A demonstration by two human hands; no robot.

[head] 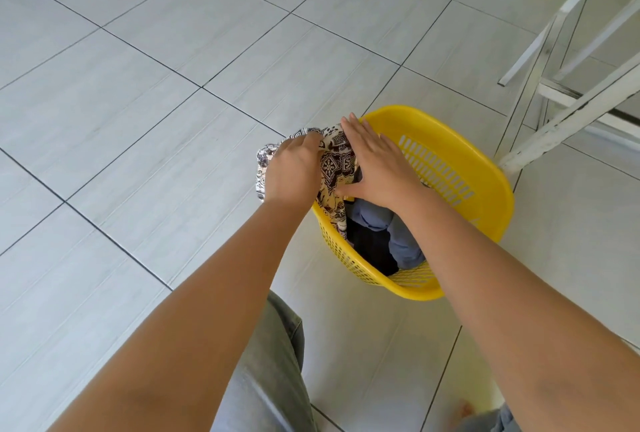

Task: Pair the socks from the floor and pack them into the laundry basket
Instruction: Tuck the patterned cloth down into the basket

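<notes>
Two hands are kept busy over the yellow basket (pixel 491 189) on the tiled floor (pixel 138 120): a patterned cloth (pixel 334 163) is pinched shut in the left hand (pixel 291 172) at the rim, probably so it can be folded in, while the right hand (pixel 381 168) is laid flat and open on it to press it down. Grey and dark laundry (pixel 381 241) is already packed inside. No loose socks can be made out.

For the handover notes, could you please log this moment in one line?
left hand: gripping patterned cloth | right hand: pressing cloth | yellow basket: holds clothes
</notes>
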